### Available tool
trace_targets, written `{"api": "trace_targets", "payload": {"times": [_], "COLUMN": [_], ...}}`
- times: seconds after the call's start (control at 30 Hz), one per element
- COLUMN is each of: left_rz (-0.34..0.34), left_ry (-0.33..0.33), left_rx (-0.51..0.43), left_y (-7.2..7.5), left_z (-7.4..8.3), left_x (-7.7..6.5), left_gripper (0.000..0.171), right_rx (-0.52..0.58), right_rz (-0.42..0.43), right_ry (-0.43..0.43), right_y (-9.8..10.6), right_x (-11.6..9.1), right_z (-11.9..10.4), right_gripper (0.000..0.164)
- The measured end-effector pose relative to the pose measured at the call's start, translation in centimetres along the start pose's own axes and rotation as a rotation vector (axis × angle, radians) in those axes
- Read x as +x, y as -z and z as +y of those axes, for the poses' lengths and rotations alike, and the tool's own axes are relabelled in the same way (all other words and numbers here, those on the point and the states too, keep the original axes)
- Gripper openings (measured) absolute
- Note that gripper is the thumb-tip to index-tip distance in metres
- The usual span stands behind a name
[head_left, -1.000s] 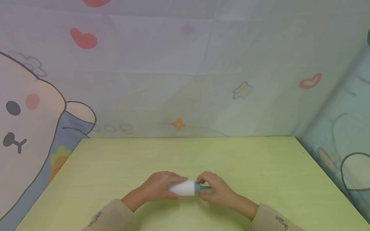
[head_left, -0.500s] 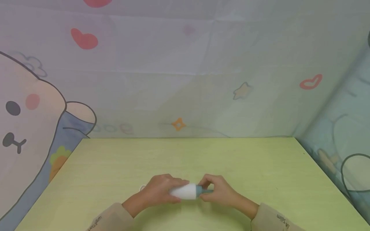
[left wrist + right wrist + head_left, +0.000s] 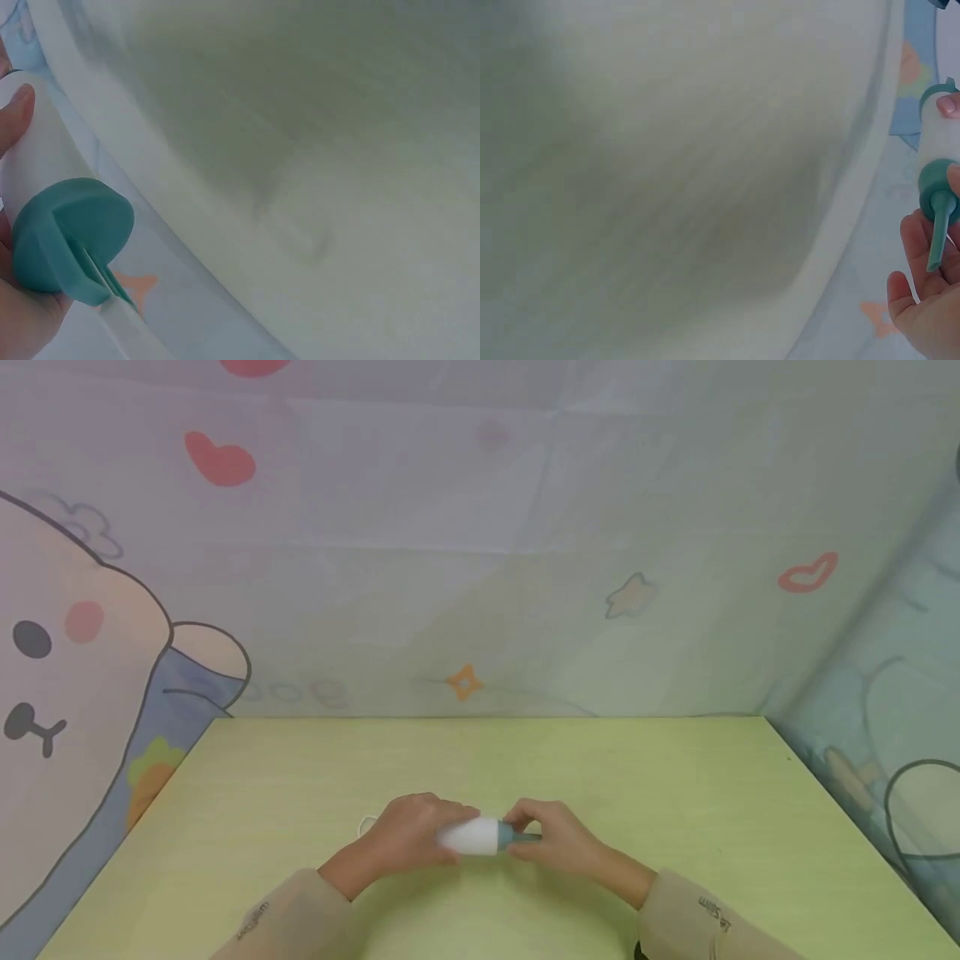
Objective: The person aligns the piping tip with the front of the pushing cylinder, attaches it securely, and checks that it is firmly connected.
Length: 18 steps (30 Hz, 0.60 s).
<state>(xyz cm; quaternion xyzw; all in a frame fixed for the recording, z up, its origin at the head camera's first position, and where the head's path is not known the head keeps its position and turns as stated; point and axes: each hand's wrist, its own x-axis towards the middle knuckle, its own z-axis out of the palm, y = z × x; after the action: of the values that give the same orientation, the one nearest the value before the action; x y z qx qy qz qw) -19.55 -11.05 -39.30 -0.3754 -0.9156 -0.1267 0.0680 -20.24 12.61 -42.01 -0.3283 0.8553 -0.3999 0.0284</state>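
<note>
My left hand [image 3: 408,833] grips the white body of a bottle [image 3: 474,837] that lies sideways above the table. At its right end is a teal cap [image 3: 506,836] with a thin nozzle, which my right hand [image 3: 558,839] pinches between thumb and fingers. In the right wrist view the teal nozzle [image 3: 940,232] points down past the right hand's fingers. The left wrist view shows the bottle's other end, a round teal base [image 3: 105,214] with a slotted tab and a white strap [image 3: 133,334] through it. Much of the body is hidden under my left hand.
A pale yellow-green table [image 3: 480,760] lies under both hands. Behind it hangs a printed backdrop [image 3: 420,568] with hearts, stars and a bear, which also runs along the right side. A loop of the strap [image 3: 365,824] shows beside my left wrist.
Both hands and the bottle dip slightly towards me, then shift back up in the head view and a little to the left. Each hand keeps its hold, and more of the strap loop shows.
</note>
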Motion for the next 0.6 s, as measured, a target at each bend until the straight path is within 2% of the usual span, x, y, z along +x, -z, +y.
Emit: {"api": "trace_targets", "payload": {"times": [0.1,0.3,0.43,0.6], "left_rz": [-0.012,-0.005,-0.004,-0.035], "left_ry": [0.025,0.064,0.102,0.155], "left_rx": [0.015,0.052,0.044,0.024], "left_y": [-0.2,-0.8,-1.1,-1.6], "left_z": [-1.0,-3.2,-4.3,-5.3], "left_x": [0.7,1.8,2.2,2.6], "left_gripper": [0.053,0.049,0.050,0.051], "right_rx": [-0.060,-0.098,-0.113,-0.128], "right_rz": [0.006,0.000,-0.003,0.002], "right_ry": [-0.002,-0.059,-0.074,-0.079], "right_y": [-0.3,-1.1,-1.6,-2.0], "right_x": [1.4,4.3,5.9,7.2], "right_z": [0.5,1.5,2.1,2.6], "right_gripper": [0.018,0.021,0.022,0.022]}}
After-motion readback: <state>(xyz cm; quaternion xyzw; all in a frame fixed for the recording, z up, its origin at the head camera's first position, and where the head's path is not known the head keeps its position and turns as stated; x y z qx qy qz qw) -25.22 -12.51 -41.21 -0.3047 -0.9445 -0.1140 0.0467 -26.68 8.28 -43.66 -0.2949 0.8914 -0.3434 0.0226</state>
